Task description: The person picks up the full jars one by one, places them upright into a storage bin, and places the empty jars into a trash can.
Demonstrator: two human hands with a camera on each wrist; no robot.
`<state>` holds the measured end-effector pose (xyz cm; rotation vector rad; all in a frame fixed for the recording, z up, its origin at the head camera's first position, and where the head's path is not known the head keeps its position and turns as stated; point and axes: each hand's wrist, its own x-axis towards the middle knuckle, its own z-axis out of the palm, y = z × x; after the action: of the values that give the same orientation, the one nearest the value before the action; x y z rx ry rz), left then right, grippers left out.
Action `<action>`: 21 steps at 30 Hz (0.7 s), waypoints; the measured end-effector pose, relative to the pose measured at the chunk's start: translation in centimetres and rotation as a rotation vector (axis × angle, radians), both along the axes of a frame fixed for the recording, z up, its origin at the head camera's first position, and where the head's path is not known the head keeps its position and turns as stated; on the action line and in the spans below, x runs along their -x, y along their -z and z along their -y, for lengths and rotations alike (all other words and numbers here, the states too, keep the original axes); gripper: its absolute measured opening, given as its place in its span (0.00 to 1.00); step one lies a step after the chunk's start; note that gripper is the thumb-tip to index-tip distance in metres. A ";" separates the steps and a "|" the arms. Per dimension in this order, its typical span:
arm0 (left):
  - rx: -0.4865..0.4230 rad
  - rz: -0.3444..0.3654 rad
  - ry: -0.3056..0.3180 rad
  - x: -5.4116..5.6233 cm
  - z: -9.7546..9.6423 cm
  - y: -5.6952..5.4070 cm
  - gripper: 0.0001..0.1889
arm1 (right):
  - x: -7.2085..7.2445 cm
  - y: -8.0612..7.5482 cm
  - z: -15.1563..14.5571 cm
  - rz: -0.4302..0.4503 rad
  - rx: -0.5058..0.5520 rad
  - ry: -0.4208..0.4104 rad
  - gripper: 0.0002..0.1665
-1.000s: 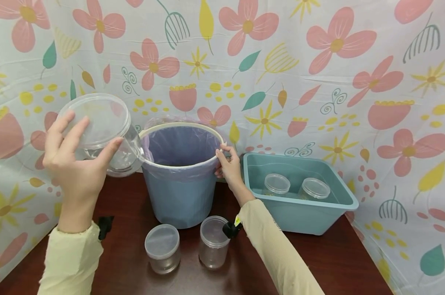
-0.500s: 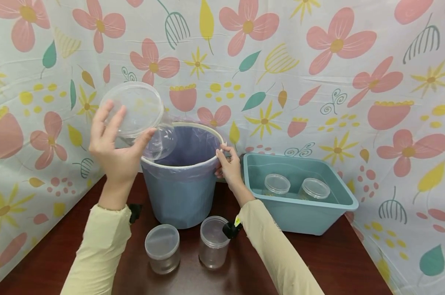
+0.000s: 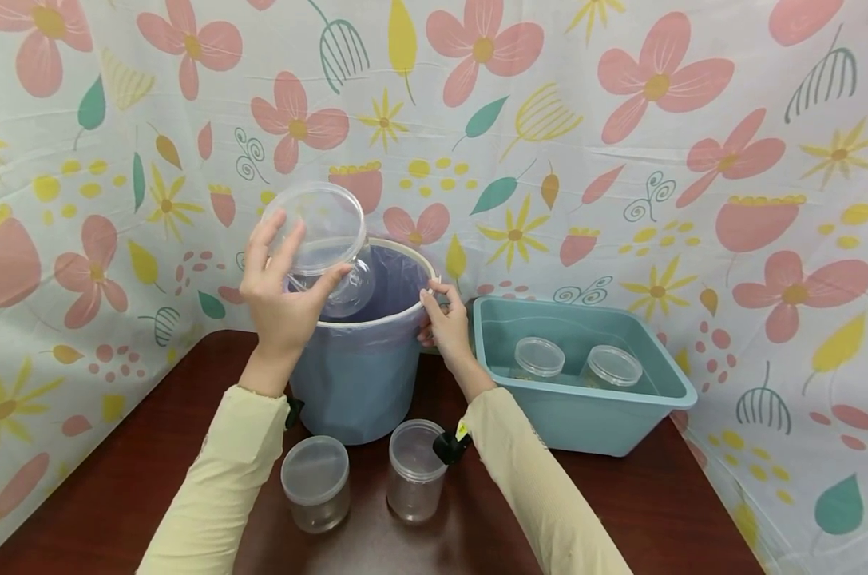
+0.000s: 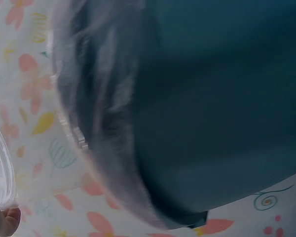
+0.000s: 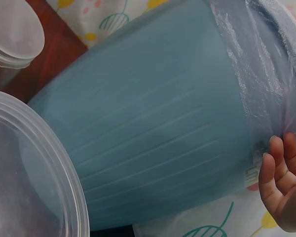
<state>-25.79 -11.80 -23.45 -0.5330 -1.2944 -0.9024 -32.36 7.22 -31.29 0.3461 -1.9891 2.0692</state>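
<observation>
Left hand [image 3: 281, 302], gripping a jar [image 3: 333, 220], shifted over the bin [image 3: 354, 383]; right hand [image 3: 448, 321] pinches rim [image 3: 386, 318], canisters [image 3: 315, 483] in front.

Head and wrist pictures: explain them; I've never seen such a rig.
These are a person's bare hands, no machine. The wide picture comes from a camera worn on the head; the two close ones from a camera on each wrist. The left hand holds a tilted clear jar; the right hand grips the rim of a lined blue bin. On the brown table, a shorter jar and a taller jar stand before the bin, and a teal basin to its right holds two other jars.
</observation>
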 end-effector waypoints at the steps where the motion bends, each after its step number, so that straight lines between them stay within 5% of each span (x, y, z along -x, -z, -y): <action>1: 0.007 0.013 -0.008 0.1 0.0 0.2 0.33 | 0.0 0.0 0.0 -0.002 0.000 -0.001 0.24; 21: 0.048 0.221 -0.018 2.1 0.5 5.1 0.33 | 0.4 0.1 0.0 0.008 0.003 -0.007 0.23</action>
<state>-27.93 -12.31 -28.55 -0.4679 -1.5212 -0.9364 -32.79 7.19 -31.42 0.3449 -1.9925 2.0805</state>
